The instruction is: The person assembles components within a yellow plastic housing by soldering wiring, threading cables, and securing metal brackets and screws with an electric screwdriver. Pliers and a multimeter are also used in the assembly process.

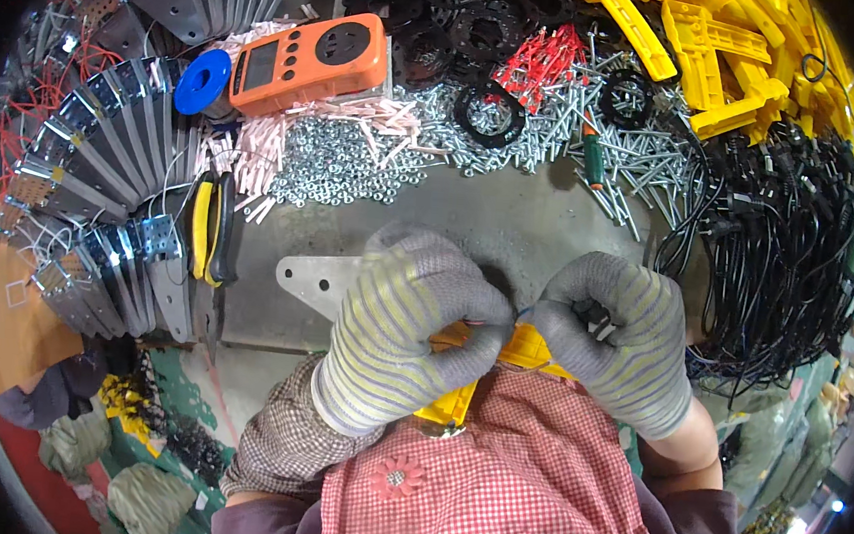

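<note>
In gloves striped grey and yellow, my hands meet low over the bench near my apron. My left hand (407,331) is closed in a pinch, with a small reddish bit showing at its fingertips. My right hand (622,343) pinches too, close beside it; something dark shows inside its curled fingers, too hidden to name. Beneath both hands is a yellow plastic part (526,348), largely covered by the gloves. A flat grey metal plate (308,280) with holes lies on the bench, partly under my left hand.
Yellow-handled pliers (205,229) lie left, beside stacked metal plates with wires (121,143). Behind are nuts (340,165), screws (548,126), an orange meter (307,65), a blue spool (203,83) and a green-handled screwdriver (593,158). Black cords (779,255) and yellow plastic parts (725,50) pile up right.
</note>
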`<move>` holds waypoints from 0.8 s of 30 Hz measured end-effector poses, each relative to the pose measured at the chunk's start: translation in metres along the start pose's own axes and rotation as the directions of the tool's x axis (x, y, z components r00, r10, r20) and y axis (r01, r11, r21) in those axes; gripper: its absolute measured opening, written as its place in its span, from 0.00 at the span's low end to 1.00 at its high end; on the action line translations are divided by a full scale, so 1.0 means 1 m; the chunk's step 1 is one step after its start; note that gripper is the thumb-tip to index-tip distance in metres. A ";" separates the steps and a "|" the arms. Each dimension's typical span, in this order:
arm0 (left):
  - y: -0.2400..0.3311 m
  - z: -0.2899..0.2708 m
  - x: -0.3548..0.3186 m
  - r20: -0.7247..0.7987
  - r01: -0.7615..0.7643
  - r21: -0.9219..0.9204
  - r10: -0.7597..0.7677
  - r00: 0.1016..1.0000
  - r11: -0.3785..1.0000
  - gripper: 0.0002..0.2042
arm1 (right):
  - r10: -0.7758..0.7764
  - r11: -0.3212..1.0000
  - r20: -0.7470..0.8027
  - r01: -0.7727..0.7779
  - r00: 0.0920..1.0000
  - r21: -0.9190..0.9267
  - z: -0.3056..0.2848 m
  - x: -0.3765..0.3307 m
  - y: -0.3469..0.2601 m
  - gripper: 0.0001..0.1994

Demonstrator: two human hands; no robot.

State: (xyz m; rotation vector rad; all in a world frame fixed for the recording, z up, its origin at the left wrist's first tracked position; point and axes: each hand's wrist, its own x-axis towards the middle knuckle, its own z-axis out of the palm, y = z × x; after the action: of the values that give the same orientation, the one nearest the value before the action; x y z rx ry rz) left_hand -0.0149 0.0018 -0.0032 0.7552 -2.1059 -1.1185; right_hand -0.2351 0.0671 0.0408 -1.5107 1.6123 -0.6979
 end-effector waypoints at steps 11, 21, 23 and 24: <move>0.002 0.008 -0.002 -0.119 0.104 -0.077 -0.113 0.986 0.992 0.09 | -0.171 0.974 -0.149 0.144 0.974 -0.174 0.009 -0.003 0.012 0.05; 0.008 -0.004 0.003 0.035 0.329 -0.271 -0.333 0.942 0.905 0.07 | -0.651 0.633 0.116 0.621 0.750 -0.463 0.003 0.014 0.013 0.06; 0.008 -0.003 0.001 0.099 0.340 -0.237 -0.326 0.940 0.910 0.08 | -0.737 0.502 0.189 0.713 0.649 -0.490 0.004 0.013 0.010 0.07; 0.009 0.004 0.000 -0.057 0.191 -0.077 -0.195 0.979 0.979 0.09 | -0.552 0.773 0.031 0.525 0.833 -0.357 0.010 0.011 0.011 0.08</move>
State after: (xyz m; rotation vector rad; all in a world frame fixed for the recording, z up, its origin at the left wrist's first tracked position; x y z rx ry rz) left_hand -0.0198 0.0081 0.0029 0.9653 -1.9606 -1.2474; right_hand -0.2325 0.0592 0.0249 -2.2915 1.4035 -0.8061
